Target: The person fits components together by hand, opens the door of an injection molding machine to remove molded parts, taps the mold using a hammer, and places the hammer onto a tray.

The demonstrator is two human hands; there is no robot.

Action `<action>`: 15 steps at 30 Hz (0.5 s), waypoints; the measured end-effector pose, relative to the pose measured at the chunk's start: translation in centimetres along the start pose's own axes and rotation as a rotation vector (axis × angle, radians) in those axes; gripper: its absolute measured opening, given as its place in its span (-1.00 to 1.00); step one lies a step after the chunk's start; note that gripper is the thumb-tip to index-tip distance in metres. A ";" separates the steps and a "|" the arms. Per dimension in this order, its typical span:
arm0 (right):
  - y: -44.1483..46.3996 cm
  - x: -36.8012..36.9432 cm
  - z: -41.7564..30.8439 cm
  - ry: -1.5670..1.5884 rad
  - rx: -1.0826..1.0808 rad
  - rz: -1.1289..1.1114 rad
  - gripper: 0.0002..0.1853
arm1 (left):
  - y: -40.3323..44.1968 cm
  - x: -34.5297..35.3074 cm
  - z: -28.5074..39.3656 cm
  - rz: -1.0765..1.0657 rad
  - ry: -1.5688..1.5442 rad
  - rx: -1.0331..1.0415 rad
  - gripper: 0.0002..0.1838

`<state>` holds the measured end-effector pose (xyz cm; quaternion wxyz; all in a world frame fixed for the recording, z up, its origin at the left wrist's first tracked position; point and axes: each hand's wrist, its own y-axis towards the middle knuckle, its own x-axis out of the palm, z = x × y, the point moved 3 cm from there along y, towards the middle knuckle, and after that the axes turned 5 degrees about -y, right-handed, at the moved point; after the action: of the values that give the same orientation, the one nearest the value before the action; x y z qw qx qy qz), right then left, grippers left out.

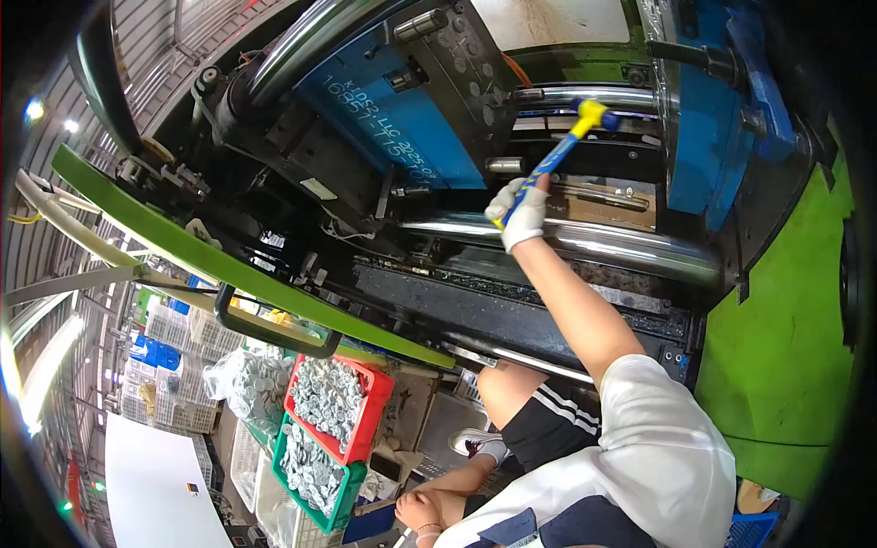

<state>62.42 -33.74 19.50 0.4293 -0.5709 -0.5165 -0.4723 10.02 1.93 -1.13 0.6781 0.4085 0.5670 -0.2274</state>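
My right hand (523, 213), in a white glove with some fingertips bare, is closed around the handle of a blue and yellow hammer (554, 163). The hammer's head is up and to the right, in the gap between the blue mould half (393, 114) with white writing and the blue block (703, 137). Just below the glove runs a thick shiny steel bar (630, 251). My left hand (417, 511), without a glove and with a bracelet at its wrist, rests on my bent knee, its fingers loosely apart and holding nothing.
A long green machine edge (247, 279) with a black handle (224, 315) crosses the left. Below it stand a red crate (377, 411) and a green crate (343, 505) of small grey parts. A green panel (776, 365) is at the right. White baskets (169, 333) stand farther left.
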 end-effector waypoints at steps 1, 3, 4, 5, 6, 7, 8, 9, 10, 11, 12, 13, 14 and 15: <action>-0.2 0.2 1.1 -0.047 0.003 0.017 -0.37 | 0.0 -0.1 0.1 0.018 0.005 0.010 -0.83; -1.1 -0.3 3.3 -0.110 0.493 0.006 -0.39 | -0.2 -0.1 0.0 0.014 0.000 0.005 -0.84; -0.9 -0.6 2.7 -0.108 0.486 -0.006 -0.40 | -0.2 -0.2 0.1 0.012 -0.005 -0.002 -0.84; -0.8 -0.7 1.6 -0.105 0.480 -0.017 -0.41 | -0.3 -0.4 0.1 0.011 -0.002 -0.002 -0.84; -0.4 -0.7 0.8 -0.141 0.497 0.030 -0.41 | -0.7 -0.5 0.2 0.017 0.002 -0.001 -0.84; -0.8 -0.2 -0.2 -0.226 0.441 0.070 -0.41 | -0.4 -0.7 0.1 0.028 0.007 0.003 -0.84; -0.9 -0.2 -0.9 -0.211 0.385 0.073 -0.42 | -0.5 -0.8 0.1 0.026 0.009 0.003 -0.84; -0.9 0.0 -1.5 -0.199 0.328 0.071 -0.42 | -0.5 -0.7 0.2 0.000 0.008 -0.010 -0.84; -1.5 1.2 -2.4 -0.138 0.151 0.076 -0.42 | -0.3 -0.5 0.1 -0.023 0.005 -0.024 -0.83; -1.0 0.9 -2.3 -0.114 0.072 0.079 -0.42 | -0.3 -0.4 0.1 -0.020 0.004 -0.026 -0.83; -0.6 0.7 -1.7 -0.055 0.042 0.079 -0.41 | -0.1 -0.3 0.1 -0.008 0.006 -0.015 -0.83; -0.2 0.5 -0.9 0.004 0.012 0.080 -0.41 | -0.2 -0.3 0.1 0.001 0.009 -0.004 -0.83; -0.1 0.1 0.5 -0.034 -0.014 0.088 -0.39 | -0.3 -0.2 0.1 0.003 0.008 -0.005 -0.83; 0.1 -0.3 1.8 -0.177 0.016 0.109 -0.38 | -0.3 -0.1 0.0 0.012 0.010 0.001 -0.83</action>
<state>62.65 -32.07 18.89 0.4116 -0.6342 -0.5242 -0.3919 9.72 1.74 -1.09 0.6765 0.4133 0.5678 -0.2215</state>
